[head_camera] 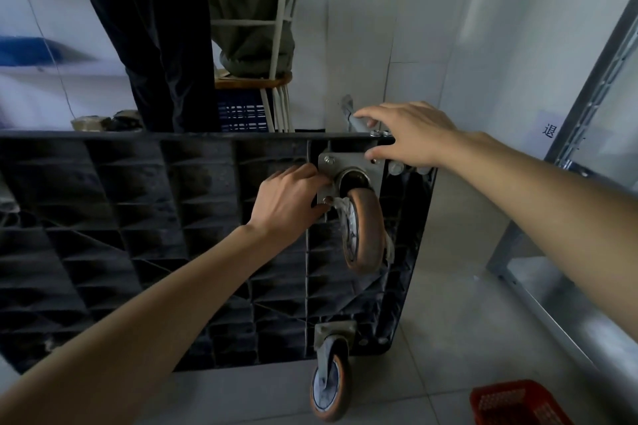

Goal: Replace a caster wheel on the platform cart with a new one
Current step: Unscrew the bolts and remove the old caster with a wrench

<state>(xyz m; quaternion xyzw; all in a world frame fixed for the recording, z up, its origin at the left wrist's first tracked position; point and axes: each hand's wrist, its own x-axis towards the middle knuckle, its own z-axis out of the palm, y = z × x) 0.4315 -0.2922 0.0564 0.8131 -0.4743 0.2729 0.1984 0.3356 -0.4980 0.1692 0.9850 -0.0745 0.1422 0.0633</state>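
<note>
Bare forearms are extended toward a platform cart (138, 235) stood on its edge on the tiled floor, its ribbed black underside facing the camera. At centre, the left hand (290, 198) is set against the caster's steel mounting plate (348, 162), its fingers (319, 209) curled at a lower bolt. Just right, the caster wheel (364, 231) is seen hanging from the plate; a second caster (329, 386) is mounted below. Farther right, the right hand (407, 134) is spread over the cart's top corner, fingers apart, touching the grey handle tube (355, 121). The caster is judged stiff and fairly heavy, best held by its plate.
</note>
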